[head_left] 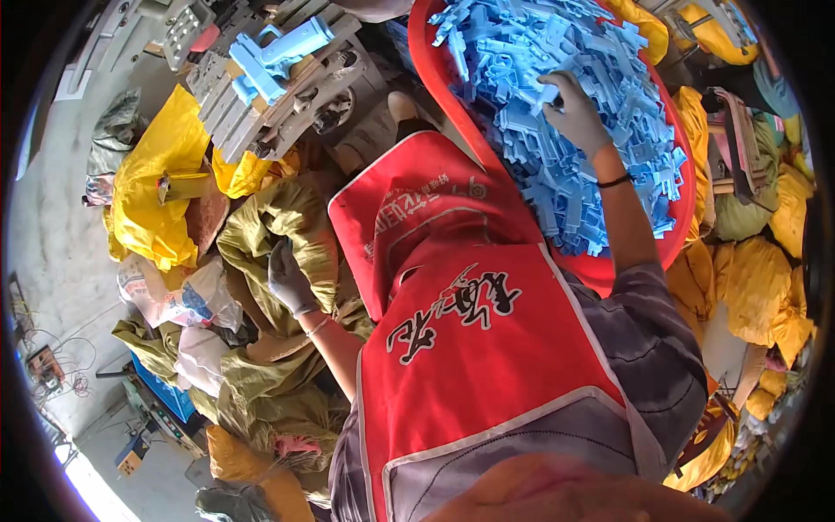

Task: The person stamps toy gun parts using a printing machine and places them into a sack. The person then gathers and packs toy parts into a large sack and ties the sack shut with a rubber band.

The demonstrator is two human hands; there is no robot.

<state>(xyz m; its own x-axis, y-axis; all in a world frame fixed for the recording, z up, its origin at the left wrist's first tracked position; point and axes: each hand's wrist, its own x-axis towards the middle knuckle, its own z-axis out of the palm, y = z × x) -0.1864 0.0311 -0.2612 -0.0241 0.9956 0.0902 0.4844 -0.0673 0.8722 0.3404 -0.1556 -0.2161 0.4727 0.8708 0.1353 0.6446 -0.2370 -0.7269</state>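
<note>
The right hand, in a grey work glove, lies on a heap of light blue moulded plastic parts piled in a round red plastic basin, its fingers curled down over a few pieces at the top of the heap; whether it has actually pinched one I cannot tell. The left hand, also grey-gloved, rests with fingers pressed together on an olive-green woven sack beside the person's red apron, gripping nothing that shows. The heap stands higher than the basin's rim, so pulling one interlocked part could likely drag its neighbours over the near edge and onto the apron (the pieces look tangled). The basin also looks tilted toward the person, which would help a slide. Room is tight: yellow plastic sacks and more green ones crowd the left, further yellow bags line the right, and a stack of grey moulded pieces with a blue toy-gun-shaped part sits just beyond the knee. Bare concrete floor shows only at far left.
</note>
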